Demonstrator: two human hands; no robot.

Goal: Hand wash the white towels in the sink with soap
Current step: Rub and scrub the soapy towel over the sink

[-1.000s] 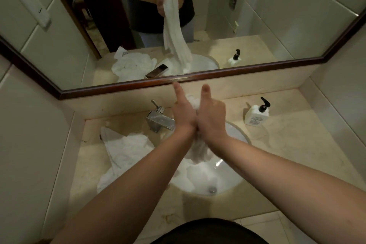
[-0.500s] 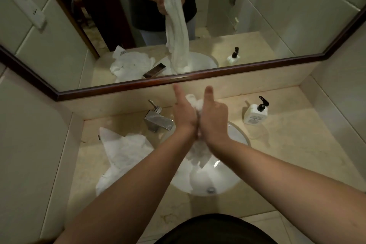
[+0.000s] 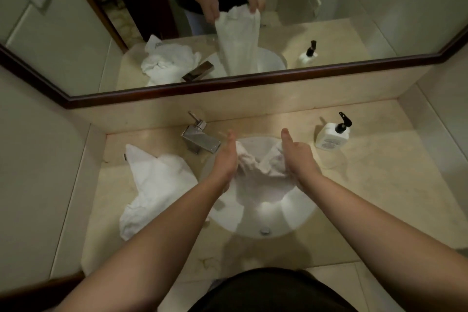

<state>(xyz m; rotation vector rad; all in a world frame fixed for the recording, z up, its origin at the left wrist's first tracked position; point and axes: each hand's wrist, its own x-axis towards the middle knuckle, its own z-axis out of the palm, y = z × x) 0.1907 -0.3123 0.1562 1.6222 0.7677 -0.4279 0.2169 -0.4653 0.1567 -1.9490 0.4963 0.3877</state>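
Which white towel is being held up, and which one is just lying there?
The towel over the sink is held up, stretched between the left hand and the right hand. The other towel lies crumpled on the counter, left of the sink, untouched.

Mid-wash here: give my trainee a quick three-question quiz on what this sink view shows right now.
1. True or false: the left hand and right hand hold one towel spread between them above the sink.
2. Where is the soap bottle? A) in the basin B) on the counter right of the sink C) beside the faucet
3. Fill in: the spare towel pile lies on the counter to the sink's ____.

Key: 1 true; 2 B; 3 left.
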